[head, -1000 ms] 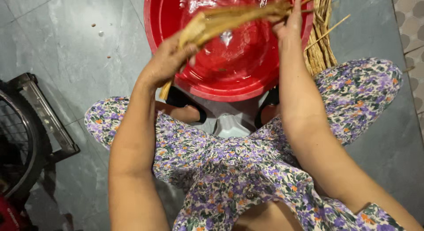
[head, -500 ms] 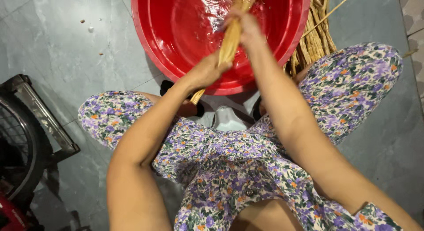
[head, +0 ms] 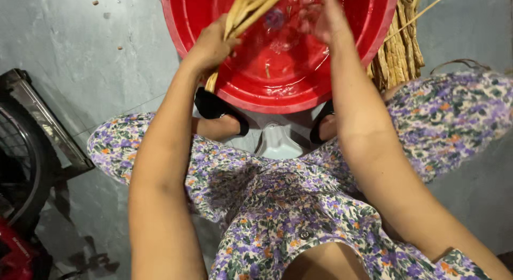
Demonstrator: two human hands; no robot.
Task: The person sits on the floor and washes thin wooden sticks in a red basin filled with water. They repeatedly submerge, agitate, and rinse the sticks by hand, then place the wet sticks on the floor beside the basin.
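Straw-coloured fibre bundle (head: 248,10) clenched in left hand (head: 211,44), round glossy red basin (head: 278,87), right hand (head: 320,18) fingers blurred, grip unclear

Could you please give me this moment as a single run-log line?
left hand: grips bundle of tan dried stalks | right hand: over water in round red plastic basin | more stalks lie beside basin

Basin (head: 240,93): red, round, holding water, just beyond the feet.
Left hand (head: 211,44): over the basin's near-left rim, fist closed on a bundle of straw (head: 248,7).
Right hand (head: 320,18): over the basin's water, blurred.
Strips (head: 398,55): dry pile just right of the basin.
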